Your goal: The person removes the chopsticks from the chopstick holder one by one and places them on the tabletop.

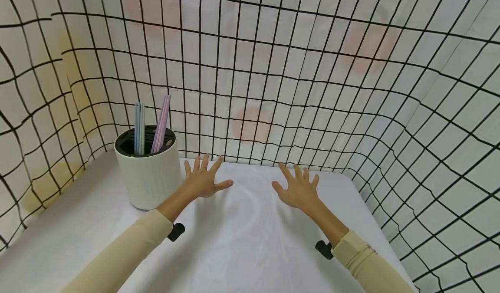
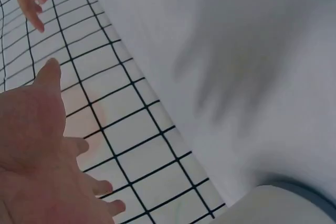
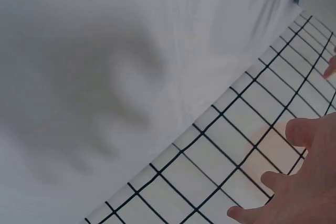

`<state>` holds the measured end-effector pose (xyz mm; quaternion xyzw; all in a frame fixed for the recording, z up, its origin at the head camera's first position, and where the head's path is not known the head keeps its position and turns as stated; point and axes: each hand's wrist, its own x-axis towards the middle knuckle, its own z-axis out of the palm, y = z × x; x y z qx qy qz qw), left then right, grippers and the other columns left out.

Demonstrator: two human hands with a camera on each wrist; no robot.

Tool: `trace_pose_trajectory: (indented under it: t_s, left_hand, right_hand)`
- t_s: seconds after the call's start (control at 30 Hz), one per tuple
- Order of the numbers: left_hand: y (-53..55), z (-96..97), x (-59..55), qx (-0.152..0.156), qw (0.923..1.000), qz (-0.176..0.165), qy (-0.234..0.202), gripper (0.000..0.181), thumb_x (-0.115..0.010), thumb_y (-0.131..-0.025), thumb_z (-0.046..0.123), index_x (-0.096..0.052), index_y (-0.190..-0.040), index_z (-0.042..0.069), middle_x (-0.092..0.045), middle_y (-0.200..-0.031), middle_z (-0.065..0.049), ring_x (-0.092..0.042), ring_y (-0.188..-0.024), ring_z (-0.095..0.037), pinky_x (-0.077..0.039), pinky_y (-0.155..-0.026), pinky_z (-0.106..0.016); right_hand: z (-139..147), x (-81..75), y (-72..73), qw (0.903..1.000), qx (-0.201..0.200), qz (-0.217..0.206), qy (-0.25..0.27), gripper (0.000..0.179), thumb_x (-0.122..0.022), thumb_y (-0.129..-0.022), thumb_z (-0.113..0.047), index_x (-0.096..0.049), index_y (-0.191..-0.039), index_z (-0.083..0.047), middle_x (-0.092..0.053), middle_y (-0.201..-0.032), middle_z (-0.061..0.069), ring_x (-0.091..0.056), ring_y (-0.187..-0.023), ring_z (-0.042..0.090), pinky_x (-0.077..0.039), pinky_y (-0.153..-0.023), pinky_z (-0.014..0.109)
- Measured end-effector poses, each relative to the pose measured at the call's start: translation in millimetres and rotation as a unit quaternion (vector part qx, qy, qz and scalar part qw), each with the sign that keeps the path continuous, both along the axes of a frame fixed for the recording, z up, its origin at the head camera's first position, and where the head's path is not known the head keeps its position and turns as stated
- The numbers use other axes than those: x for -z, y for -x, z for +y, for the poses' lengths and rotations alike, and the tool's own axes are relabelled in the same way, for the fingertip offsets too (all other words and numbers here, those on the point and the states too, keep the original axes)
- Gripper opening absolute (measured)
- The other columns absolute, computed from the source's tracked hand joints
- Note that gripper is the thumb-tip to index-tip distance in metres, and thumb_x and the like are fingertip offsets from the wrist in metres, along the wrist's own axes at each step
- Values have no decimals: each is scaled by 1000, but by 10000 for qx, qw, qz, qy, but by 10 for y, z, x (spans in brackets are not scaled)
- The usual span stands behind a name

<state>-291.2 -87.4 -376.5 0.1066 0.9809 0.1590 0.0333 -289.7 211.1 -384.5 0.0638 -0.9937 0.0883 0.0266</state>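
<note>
Staged recording booth, grid-patterned cloth backdrop (image 1: pixel 312 67), white-covered table (image 1: pixel 242 241)

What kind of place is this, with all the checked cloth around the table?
Probably a small staged recording booth rather than a home. A white table is closed in by a grid-patterned cloth backdrop. The only prop is a white holder of pastel straws, beside the open left hand and right hand.

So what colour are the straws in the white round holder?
Pastel blue and pink-purple straws, clearest in the head view.
</note>
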Motion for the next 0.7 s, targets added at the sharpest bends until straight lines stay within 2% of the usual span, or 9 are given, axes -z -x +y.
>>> trace_pose_trajectory:
  t_s: [0.13,0.27,0.37,0.47,0.6,0.7]
  left_hand:
    - [-29,-16,-105,190,9995,-230,-72,88,-51,-97,67,-15,-165,24,-3,-167,-29,-1,-154,-53,5,-120,-73]
    - [-70,-32,-300,517,9978,-383,-143,80,-54,-99,58,-21,-163,23,-17,-164,-32,-15,-151,-55,-7,-119,-75]
    - [-99,-54,-453,764,9957,-491,-179,74,-55,-101,51,-26,-162,19,-33,-160,-27,-30,-148,-51,-20,-116,-75]
    - [-130,-93,-579,894,9936,-609,-320,71,-55,-102,49,-31,-161,17,-42,-159,-17,-39,-146,-43,-29,-117,-68]
    - [-171,-174,-722,989,9921,-614,-460,66,-57,-103,44,-37,-158,14,-43,-159,-13,-40,-147,-38,-35,-118,-58]
    - [-202,-258,-834,1087,9918,-482,-457,61,-57,-103,41,-42,-155,13,-48,-155,-14,-44,-144,-38,-38,-116,-59]
  right_hand:
    - [-91,-64,-19,9999,-137,23,43,71,-40,-102,-60,-21,-163,-30,-21,-165,26,-14,-150,57,-3,-113,81]
    - [-217,-168,-41,9995,-279,101,145,70,-41,-101,-60,-21,-163,-33,-28,-162,26,-20,-149,54,-9,-112,81]
    - [-316,-262,-58,9990,-389,117,209,70,-43,-101,-60,-22,-163,-34,-33,-161,25,-26,-148,52,-14,-112,81]
    - [-413,-352,-71,9983,-533,132,209,71,-44,-100,-60,-23,-162,-33,-40,-157,24,-35,-145,50,-20,-111,80]
    - [-534,-467,-73,9959,-792,320,293,70,-48,-100,-55,-28,-161,-29,-48,-151,24,-45,-139,48,-30,-108,77]
    - [-633,-561,-63,9923,-1011,485,523,67,-52,-100,-50,-33,-160,-25,-51,-150,22,-48,-137,47,-35,-107,74]
